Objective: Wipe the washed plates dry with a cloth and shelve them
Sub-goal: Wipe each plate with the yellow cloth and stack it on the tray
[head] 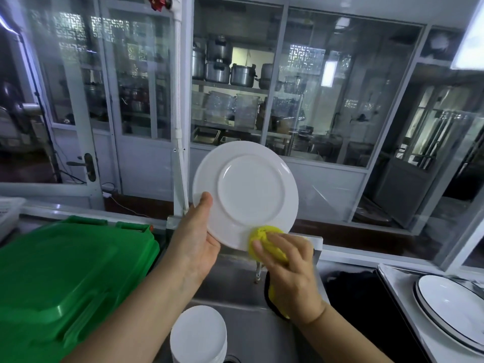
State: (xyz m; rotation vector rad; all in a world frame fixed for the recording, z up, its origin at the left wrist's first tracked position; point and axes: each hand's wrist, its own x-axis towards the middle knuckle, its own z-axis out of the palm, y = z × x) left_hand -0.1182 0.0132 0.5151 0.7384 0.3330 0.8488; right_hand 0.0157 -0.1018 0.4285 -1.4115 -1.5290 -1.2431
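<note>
A white plate (248, 189) is held up on edge over the steel sink (235, 281), its underside facing me. My left hand (196, 239) grips its lower left rim, thumb on the underside. My right hand (290, 271) holds a yellow cloth (262, 238) bunched against the plate's bottom rim. A stack of white plates (197, 334) sits low in the sink, below my arms.
A green plastic bin lid (60, 279) fills the lower left. Black-rimmed white plates (450, 302) lie on the steel counter (398, 284) at right. Behind the sink stand glass partitions (327, 106) with shelves of metal pots (225, 64). A white pipe (179, 113) rises behind the plate.
</note>
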